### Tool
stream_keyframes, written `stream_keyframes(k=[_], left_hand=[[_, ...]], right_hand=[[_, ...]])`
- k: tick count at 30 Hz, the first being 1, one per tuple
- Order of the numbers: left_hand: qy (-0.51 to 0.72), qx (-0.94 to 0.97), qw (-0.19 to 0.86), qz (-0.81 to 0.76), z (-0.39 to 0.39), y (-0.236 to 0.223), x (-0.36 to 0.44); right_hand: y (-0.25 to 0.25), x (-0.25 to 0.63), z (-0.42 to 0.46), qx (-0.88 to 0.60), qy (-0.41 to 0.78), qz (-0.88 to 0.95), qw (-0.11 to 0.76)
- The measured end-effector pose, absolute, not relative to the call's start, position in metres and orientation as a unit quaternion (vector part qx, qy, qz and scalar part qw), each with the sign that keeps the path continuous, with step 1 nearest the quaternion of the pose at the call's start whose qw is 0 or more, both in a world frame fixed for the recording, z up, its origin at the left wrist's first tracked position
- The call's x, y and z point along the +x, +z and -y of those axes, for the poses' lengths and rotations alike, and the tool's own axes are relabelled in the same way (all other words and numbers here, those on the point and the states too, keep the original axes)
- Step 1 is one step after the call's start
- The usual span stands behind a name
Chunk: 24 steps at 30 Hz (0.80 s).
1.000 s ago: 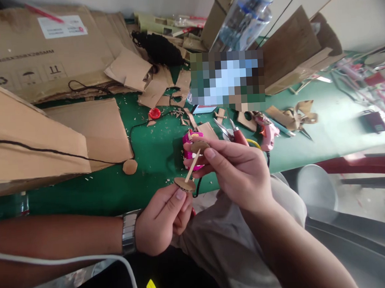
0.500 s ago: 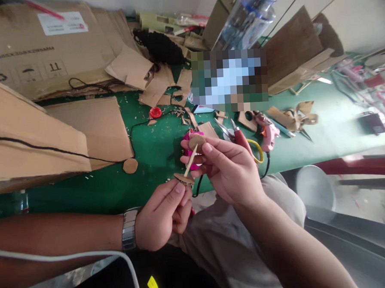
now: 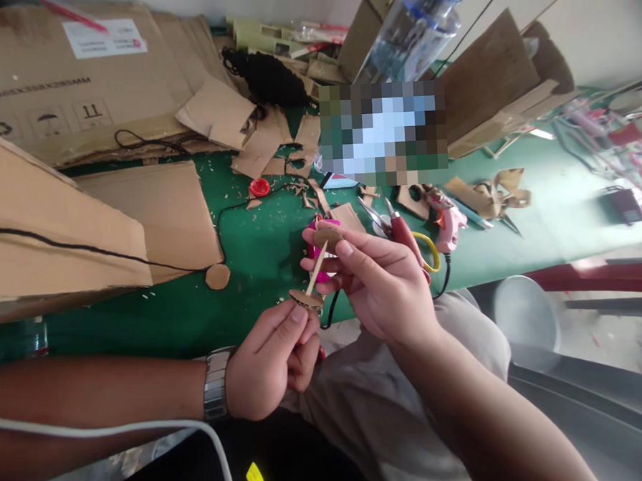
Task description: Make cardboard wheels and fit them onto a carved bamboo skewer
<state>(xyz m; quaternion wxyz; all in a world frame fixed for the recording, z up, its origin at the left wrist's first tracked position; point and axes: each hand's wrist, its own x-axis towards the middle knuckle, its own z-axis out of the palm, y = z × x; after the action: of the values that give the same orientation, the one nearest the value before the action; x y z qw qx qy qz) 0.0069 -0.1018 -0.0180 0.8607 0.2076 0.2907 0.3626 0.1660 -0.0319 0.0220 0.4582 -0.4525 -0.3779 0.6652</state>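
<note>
My left hand point(image 3: 281, 354) is closed in a pinch on a small cardboard disc point(image 3: 305, 299) at its fingertips. Out of that disc a thin wooden stick point(image 3: 317, 268) rises, its pointed end up. My right hand point(image 3: 385, 280) grips a second cardboard disc point(image 3: 327, 238) between thumb and forefinger, its other fingers loosely curled. The stick's point is at this upper disc's near side; whether it touches I cannot tell. Behind the right fingers a magenta object point(image 3: 315, 235) is partly hidden. The left hand covers the stick's lower end, if there is one.
Pliers point(image 3: 400, 225), yellow-handled scissors point(image 3: 431, 251) and a pink glue gun point(image 3: 449, 223) lie right of my hands. A loose cardboard disc point(image 3: 217, 277), a red cap point(image 3: 259, 188) and cardboard scraps point(image 3: 260, 154) are on the green table point(image 3: 251, 244). A tall cardboard piece point(image 3: 56, 218) stands at left.
Both hands keep their grips with almost no movement. The right hand and its disc have shifted very slightly.
</note>
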Motion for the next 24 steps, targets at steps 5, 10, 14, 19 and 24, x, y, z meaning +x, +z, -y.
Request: stream_keyframes(k=[5,10,14,19,24], left_hand=[[0.361,0.214,0.861,-0.288,0.1015,-0.0189,0.0068],[0.362,0.211,0.863,-0.282,0.1017,-0.0197,0.007],[0.367,0.211,0.863,-0.275,0.1019,-0.0203,0.0082],[0.357,0.203,0.871,-0.268,0.1027,-0.0194,0.0076],[0.339,0.197,0.879,-0.273,0.1041,-0.0199,0.0057]], right_hand=[[0.021,0.1672,0.0328,-0.447,0.641,0.424,0.458],[0.0193,0.1654,0.0354,-0.46,0.585,0.477,0.469],[0.0187,0.164,0.0362,-0.462,0.556,0.506,0.471],[0.0218,0.1639,0.0376,-0.499,0.465,0.577,0.448],[0.0229,0.1654,0.0389,-0.522,0.365,0.648,0.417]])
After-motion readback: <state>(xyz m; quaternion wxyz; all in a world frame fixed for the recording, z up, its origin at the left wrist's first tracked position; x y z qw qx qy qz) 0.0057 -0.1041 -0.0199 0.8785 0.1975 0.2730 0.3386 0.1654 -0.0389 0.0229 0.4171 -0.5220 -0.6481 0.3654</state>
